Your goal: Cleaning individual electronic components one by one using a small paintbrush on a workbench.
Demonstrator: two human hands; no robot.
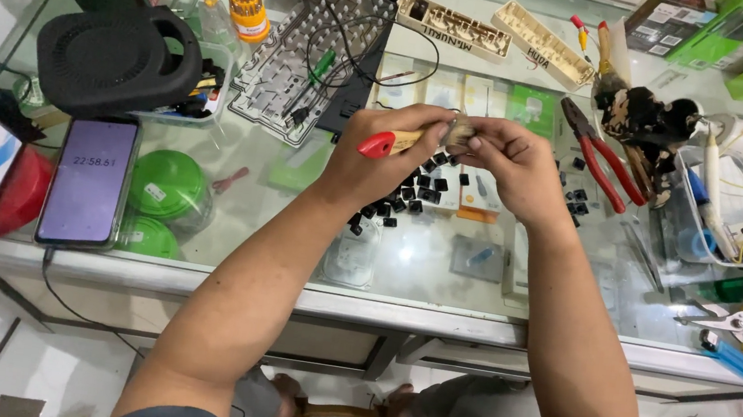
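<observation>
Left hand (389,149): closed around a small brush (404,139) with a wooden handle and red tip, held level above the glass counter (439,275). Right hand (506,164): fingers pinched on the brush's bristle end. Loose black keycaps (412,190): scattered on the counter at 6 o'clock below both hands. Red-handled pliers (603,158): at 3 o'clock. Phone (90,181): at 9 o'clock, well apart.

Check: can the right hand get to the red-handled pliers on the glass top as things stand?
Probably yes. The red-handled pliers lie bare on the glass counter, just right of the right hand, with nothing between. But that hand and the left hand both grip a small brush, so it must let go first.
</observation>
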